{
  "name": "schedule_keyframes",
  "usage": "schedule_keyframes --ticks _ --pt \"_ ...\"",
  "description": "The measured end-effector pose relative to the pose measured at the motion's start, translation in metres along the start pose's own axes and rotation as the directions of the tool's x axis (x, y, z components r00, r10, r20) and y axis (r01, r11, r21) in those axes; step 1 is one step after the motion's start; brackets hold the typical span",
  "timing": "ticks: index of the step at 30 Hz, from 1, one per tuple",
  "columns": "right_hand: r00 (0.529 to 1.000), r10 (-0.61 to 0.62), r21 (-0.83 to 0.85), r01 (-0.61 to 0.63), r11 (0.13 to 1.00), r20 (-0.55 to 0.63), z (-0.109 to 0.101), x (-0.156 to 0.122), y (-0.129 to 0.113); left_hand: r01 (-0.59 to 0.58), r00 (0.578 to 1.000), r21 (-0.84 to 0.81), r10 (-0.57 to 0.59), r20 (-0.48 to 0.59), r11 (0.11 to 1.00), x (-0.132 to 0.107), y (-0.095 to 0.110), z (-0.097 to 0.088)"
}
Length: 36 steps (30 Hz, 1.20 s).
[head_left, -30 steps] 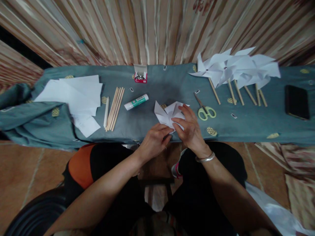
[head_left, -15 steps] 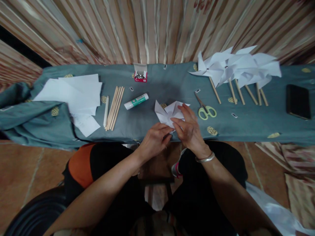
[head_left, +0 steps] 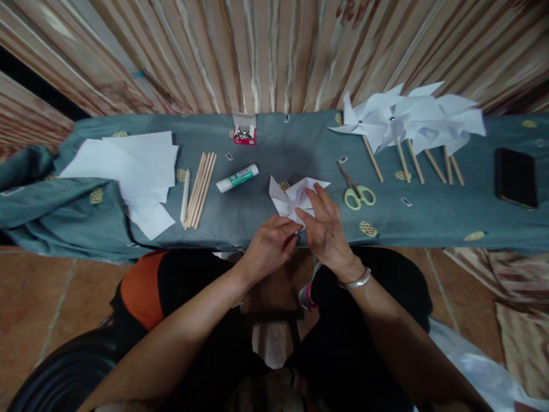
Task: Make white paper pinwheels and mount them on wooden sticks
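- right hand (head_left: 326, 226) has shifted slightly toward the left hand (head_left: 271, 243) since the earlier frame, baring more of the folded paper's middle; the left hand has barely moved.
- folded paper (head_left: 292, 204) lies near the cloth's front edge, between glue stick (head_left: 237, 178) and scissors (head_left: 359, 196), under both hands.
- left thumb and fingertips come together at its near corner, seemingly pinching it; right fingers are parted over its right side – how firmly they press, i cannot tell.
- a flap could spring up or sit crooked if the right fingers lift before its crease is set; a hard tug by the left could tear the thin sheet.
- being so near the edge, the paper might slip off if both hands let go.
- white, crisp paper with pointed, raised flaps; soft green-grey tablecloth (head_left: 420, 223), wrinkled at left; smooth round wooden sticks (head_left: 201, 190); curved-bladed paper pinwheels (head_left: 407, 120) – light and overlapping.
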State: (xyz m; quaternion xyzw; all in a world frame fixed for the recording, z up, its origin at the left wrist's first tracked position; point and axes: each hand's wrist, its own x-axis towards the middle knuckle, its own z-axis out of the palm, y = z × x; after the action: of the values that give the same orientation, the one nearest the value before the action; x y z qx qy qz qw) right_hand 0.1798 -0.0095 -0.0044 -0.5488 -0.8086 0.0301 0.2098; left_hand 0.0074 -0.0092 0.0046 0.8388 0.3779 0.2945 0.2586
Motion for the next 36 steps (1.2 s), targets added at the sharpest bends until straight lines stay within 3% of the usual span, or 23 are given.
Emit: schedule_keyframes --ticks 13,21,36 --pt "0.999 0.028 -0.020 -0.028 0.999 0.023 0.006 -0.004 -0.004 -0.108 0.991 0.372 0.073 0.109 0.922 0.003 0.006 -0.007" --pt "0.997 0.045 -0.033 -0.043 0.999 0.057 -0.001 0.000 -0.010 -0.046 0.995 0.490 -0.005 0.102 0.870 0.002 0.008 -0.003" --pt "0.985 0.050 -0.095 -0.034 0.995 0.165 -0.017 0.015 -0.022 0.000 0.990 0.464 -0.064 0.122 0.886 0.001 0.007 -0.001"
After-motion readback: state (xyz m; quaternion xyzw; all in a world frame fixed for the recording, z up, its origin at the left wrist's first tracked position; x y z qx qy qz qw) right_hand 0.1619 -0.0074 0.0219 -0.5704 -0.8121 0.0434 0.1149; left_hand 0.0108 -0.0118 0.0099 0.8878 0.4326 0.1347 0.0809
